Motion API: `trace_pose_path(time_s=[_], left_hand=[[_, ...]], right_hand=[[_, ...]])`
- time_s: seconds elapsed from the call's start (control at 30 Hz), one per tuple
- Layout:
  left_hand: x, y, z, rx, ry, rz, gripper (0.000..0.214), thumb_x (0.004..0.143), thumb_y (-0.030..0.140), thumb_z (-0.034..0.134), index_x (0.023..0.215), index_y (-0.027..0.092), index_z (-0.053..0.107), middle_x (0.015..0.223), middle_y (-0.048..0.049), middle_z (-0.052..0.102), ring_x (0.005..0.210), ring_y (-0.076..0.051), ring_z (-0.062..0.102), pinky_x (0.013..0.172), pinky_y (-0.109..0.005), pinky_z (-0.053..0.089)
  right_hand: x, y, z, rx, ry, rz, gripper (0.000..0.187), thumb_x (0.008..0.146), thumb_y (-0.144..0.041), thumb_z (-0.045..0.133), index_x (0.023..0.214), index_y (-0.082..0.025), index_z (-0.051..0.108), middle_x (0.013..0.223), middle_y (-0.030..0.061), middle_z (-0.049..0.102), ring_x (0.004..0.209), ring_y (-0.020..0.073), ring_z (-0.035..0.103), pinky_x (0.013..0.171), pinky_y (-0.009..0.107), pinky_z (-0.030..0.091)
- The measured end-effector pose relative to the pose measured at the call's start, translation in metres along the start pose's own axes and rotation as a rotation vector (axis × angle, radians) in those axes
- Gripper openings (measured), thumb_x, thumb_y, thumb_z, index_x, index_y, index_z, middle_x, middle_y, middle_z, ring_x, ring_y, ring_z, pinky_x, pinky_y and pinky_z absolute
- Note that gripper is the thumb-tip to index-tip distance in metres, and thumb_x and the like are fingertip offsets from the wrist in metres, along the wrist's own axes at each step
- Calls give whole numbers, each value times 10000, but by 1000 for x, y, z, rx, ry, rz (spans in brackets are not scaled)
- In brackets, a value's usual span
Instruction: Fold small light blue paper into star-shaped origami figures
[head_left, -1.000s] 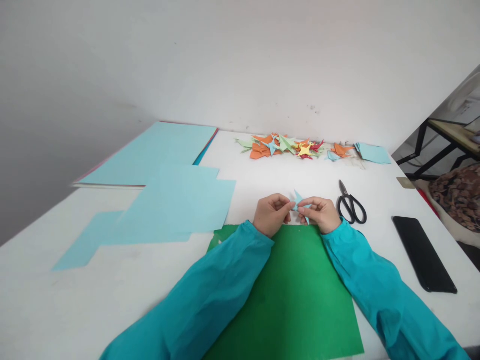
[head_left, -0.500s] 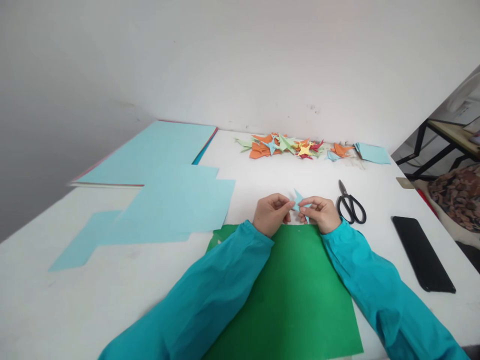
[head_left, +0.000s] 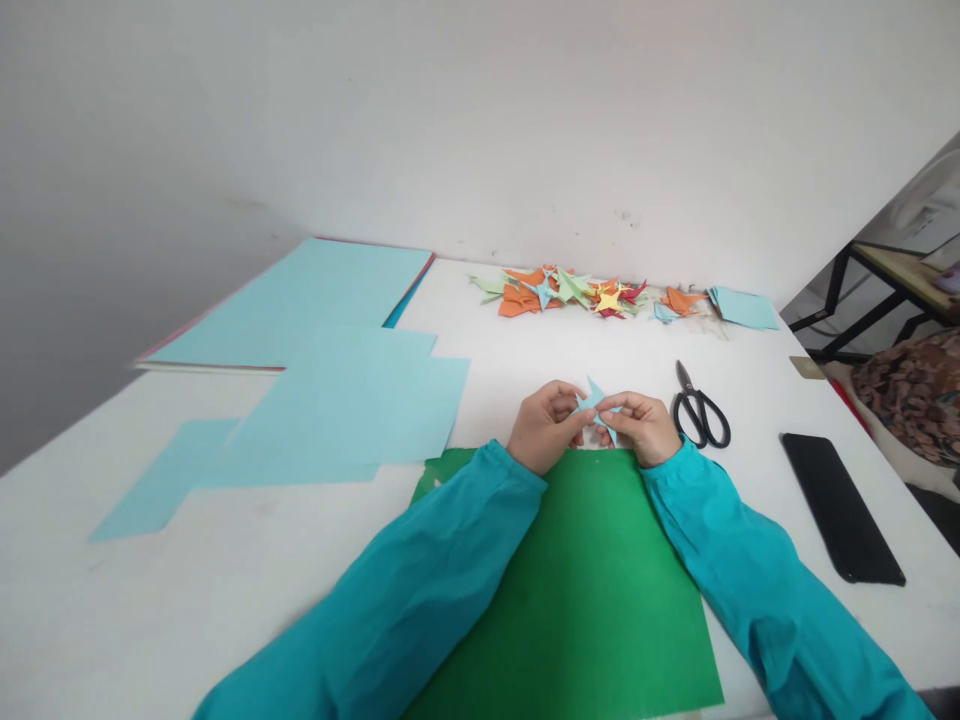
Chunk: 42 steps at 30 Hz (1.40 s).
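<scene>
A small light blue folded paper piece [head_left: 592,393] with pointed tips is pinched between my two hands, above the far edge of a green sheet [head_left: 592,580]. My left hand [head_left: 549,426] grips its left side with thumb and fingers. From the other side, my right hand [head_left: 641,427] pinches its middle and right part. One tip points up, another points down between the hands. My fingers hide much of the folds. Black-handled scissors [head_left: 701,412] lie just right of my right hand.
Large light blue sheets [head_left: 352,410] overlap on the left, beside a stack of coloured paper [head_left: 300,290]. Colourful folded paper pieces [head_left: 540,292] line the wall, near a pile of small blue sheets [head_left: 744,308]. A black phone-like slab [head_left: 841,508] lies at right on the white table [head_left: 225,600].
My left thumb and fingers have shifted slightly right and up on the blue paper, with the fingers lifted a little. My right hand has hardly moved.
</scene>
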<state>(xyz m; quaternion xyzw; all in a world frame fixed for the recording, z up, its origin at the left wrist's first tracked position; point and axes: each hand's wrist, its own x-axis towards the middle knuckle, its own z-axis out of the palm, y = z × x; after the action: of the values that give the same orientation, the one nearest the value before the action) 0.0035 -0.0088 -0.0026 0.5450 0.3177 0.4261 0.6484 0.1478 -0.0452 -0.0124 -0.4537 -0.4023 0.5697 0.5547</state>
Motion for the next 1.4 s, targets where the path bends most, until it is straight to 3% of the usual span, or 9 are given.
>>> trace_pose_path(time_s=[0.17,0.53,1.07,1.4], left_hand=[[0,-1,-1,12,12,7,317,594,257,689,798,132,481,468,77,501,342,-64,478,342,-176,391],[0,0,1,24,47,0,300,586,253,690,769,136,484,434,97,451,313,-56,452,322,-168,366],[0,2,-2,16,7,14,344,553,266,725,774,131,498,399,98,454,300,-56,437,316,-164,338],[2,2,-5,35,-60,-14,383,546,263,728,820,125,498,403,106,444,311,-46,428,327,-158,341]], right_hand=[[-1,-1,1,-22,1,3,186,612,-263,707,745,-151,641,510,-2,651,404,108,572,380,186,413],[-4,-8,7,-44,20,17,236,523,-222,747,714,-142,635,478,-10,639,391,103,563,392,196,433],[-7,-7,10,-176,25,-68,241,590,-272,714,762,-152,595,455,-35,613,398,93,570,411,186,467],[-7,-9,8,-134,-11,-50,254,546,-260,741,724,-155,595,501,-18,643,414,107,589,414,195,480]])
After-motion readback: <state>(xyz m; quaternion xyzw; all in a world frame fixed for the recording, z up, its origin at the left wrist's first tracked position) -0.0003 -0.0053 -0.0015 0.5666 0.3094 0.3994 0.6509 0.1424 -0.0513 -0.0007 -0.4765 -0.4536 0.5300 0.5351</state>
